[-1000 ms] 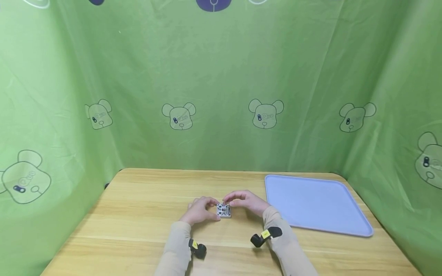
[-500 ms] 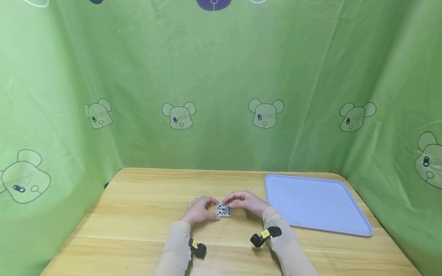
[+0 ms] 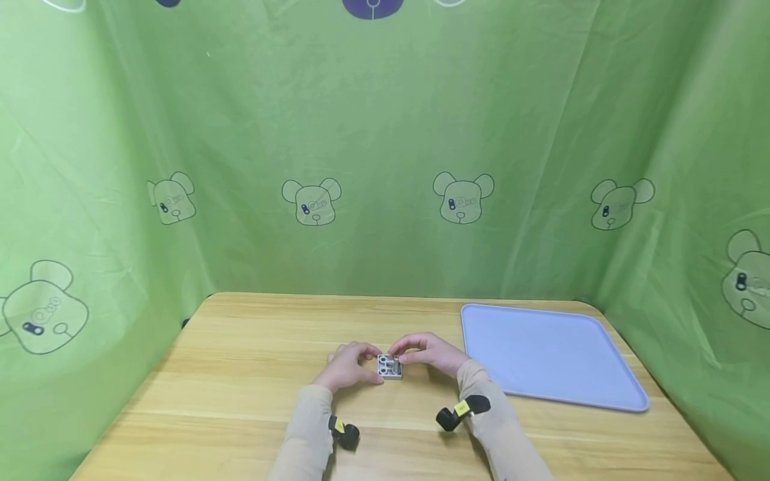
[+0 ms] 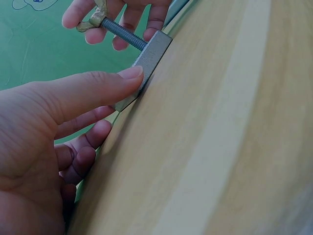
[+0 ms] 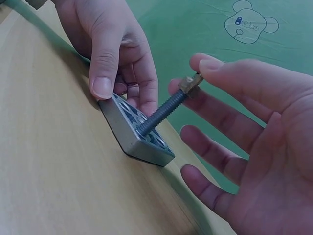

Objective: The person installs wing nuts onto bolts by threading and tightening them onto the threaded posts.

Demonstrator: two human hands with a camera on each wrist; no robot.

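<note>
A small square metal block (image 5: pixel 122 129) with round holes in its upper face rests on the wooden table. From one corner rises a threaded bolt (image 5: pixel 164 113) with a brass wing nut (image 5: pixel 190 85) near its top. The left hand (image 3: pixel 347 367) grips the block from the left, thumb on its near side and fingers at the far side. On the other side, the right hand (image 3: pixel 436 353) pinches the wing nut between thumb and index finger, its other fingers spread loosely. In the left wrist view the wing nut (image 4: pixel 98 17) is partly cut off at the top edge.
A pale blue-purple tray (image 3: pixel 547 357) lies on the table at the right, just beyond the right forearm. Green curtains (image 3: pixel 385 254) printed with bear heads enclose the table (image 3: pixel 240 401) at the back and both sides. Each wrist carries a small black camera.
The right hand's thumb and index finger have shifted slightly at the wing nut. The left hand and the block stay where they were.
</note>
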